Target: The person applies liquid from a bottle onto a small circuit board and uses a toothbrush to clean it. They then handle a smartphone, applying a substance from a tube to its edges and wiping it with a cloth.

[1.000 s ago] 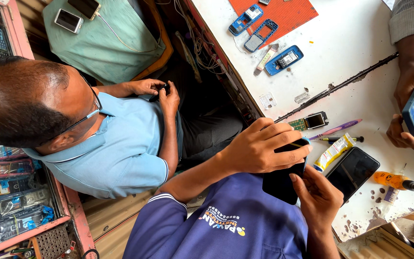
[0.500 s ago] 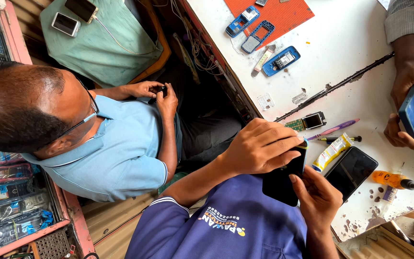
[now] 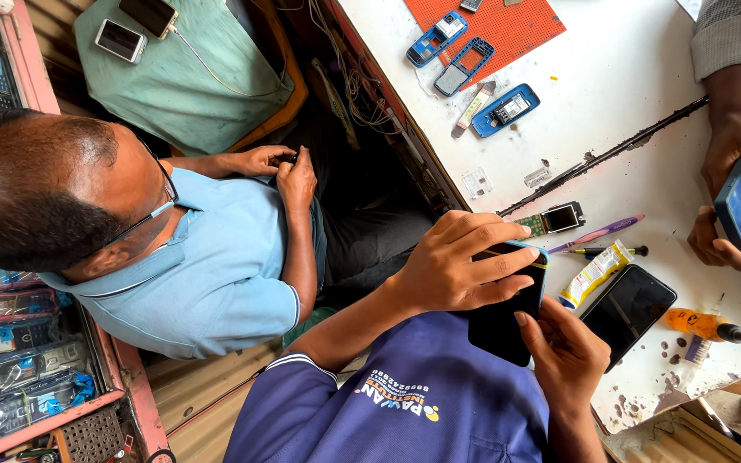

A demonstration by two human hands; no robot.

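A white worktable (image 3: 645,103), stained and pitted, fills the two o'clock side. A red-framed glass display case (image 3: 10,360) sits at eight o'clock. Daylight is bright and even.

Navy short-sleeved shirt (image 3: 405,403) — white-trimmed cuff, chest print

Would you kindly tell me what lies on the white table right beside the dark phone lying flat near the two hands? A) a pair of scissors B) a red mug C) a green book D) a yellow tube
D: a yellow tube lies just left of the flat dark phone on the white table.
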